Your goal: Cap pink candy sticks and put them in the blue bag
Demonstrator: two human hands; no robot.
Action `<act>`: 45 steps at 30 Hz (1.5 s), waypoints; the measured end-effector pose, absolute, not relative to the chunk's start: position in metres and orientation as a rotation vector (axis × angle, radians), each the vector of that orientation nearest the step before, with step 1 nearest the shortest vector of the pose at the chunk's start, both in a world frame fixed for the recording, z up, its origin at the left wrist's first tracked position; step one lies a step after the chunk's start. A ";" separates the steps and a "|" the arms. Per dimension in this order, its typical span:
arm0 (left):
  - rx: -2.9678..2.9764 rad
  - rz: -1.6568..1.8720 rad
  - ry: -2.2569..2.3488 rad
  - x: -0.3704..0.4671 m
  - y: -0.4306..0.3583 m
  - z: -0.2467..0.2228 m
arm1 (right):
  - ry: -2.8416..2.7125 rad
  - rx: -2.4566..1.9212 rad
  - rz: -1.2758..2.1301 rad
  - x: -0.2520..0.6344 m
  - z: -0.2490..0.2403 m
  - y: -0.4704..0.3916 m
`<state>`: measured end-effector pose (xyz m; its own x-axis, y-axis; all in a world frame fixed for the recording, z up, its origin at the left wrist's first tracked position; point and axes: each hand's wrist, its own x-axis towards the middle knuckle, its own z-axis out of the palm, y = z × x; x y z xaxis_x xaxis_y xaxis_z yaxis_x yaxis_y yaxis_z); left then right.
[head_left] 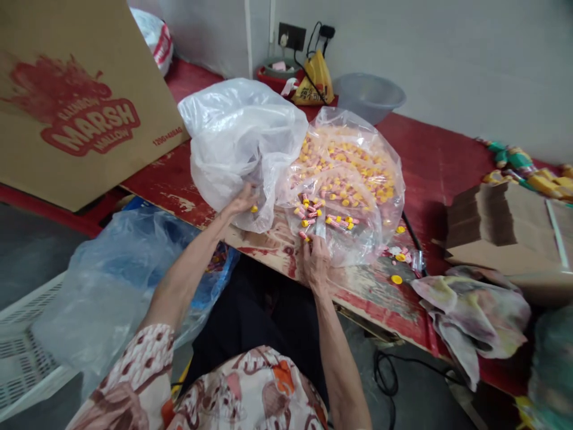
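Observation:
My left hand (pixel 243 201) reaches into the mouth of a large translucent white plastic bag (pixel 237 131). Its fingers are curled, and a small yellow piece (pixel 254 208) shows at their underside; the plastic partly covers the rest. At the table's front edge, my right hand (pixel 317 261) pinches a small pink tube with a yellow cap (pixel 304 236). Just beyond it lies a clear plastic bag (pixel 388 149), spread open, with many of the same pink, yellow-capped tubes (pixel 342 191) inside. Several tubes (pixel 308 212) lie loose near the bag's opening.
A big printed carton (pixel 89 101) stands at the left. Stacked flat cardboard (pixel 501 227) and a stained cloth (pixel 478 310) are at the right. A grey basin (pixel 371 95) sits by the wall. Below left are a white crate (pixel 27 358) and loose plastic sheeting (pixel 120 275).

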<state>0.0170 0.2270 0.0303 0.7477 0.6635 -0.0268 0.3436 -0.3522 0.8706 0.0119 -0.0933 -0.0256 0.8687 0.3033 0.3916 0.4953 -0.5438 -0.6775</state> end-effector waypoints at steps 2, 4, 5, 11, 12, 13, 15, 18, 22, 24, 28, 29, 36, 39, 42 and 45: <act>1.867 0.487 0.828 0.003 0.224 0.034 | -0.563 -2.165 -0.253 0.016 -0.025 -0.095; 1.705 0.611 0.809 -0.012 0.214 0.039 | -0.499 -2.107 -0.272 0.019 -0.025 -0.097; 1.615 0.669 0.751 -0.020 0.207 0.042 | -0.472 -2.083 -0.283 0.019 -0.025 -0.098; 1.336 0.642 0.504 -0.040 0.148 0.053 | -0.460 -2.022 -0.024 0.023 -0.014 -0.102; 1.318 0.601 0.512 -0.040 0.139 0.052 | -0.413 -1.965 0.045 0.023 -0.009 -0.103; 1.301 0.557 0.516 -0.040 0.131 0.050 | -0.364 -1.896 0.105 0.024 -0.004 -0.104; 1.281 0.437 0.499 -0.040 0.117 0.044 | -0.319 -1.765 0.207 0.024 0.006 -0.106; 1.310 0.192 0.406 -0.046 0.100 0.036 | -0.375 -1.642 0.338 0.022 0.017 -0.107; 1.455 -0.002 0.318 -0.051 0.090 0.027 | -0.403 -1.577 0.402 0.019 0.012 -0.103; 1.670 0.031 0.302 -0.051 0.090 0.025 | -0.434 -1.655 0.332 0.018 0.004 -0.101; 2.346 0.238 0.217 -0.045 0.080 0.026 | -0.502 -1.927 0.031 0.012 -0.010 -0.104; 2.490 0.233 0.175 -0.042 0.074 0.027 | -0.471 -1.968 -0.043 0.010 -0.012 -0.107; 2.691 -0.019 -0.015 -0.008 0.063 0.040 | -0.122 -2.069 -0.125 0.005 -0.021 -0.118; 2.527 -0.010 0.000 -0.001 0.086 0.042 | -0.163 -2.020 -0.127 0.007 -0.025 -0.115; 2.444 0.099 0.017 -0.008 0.093 0.037 | -0.207 -1.989 -0.139 0.009 -0.028 -0.113; 2.523 0.293 0.124 -0.019 0.078 0.028 | -0.249 -2.015 -0.160 0.007 -0.026 -0.114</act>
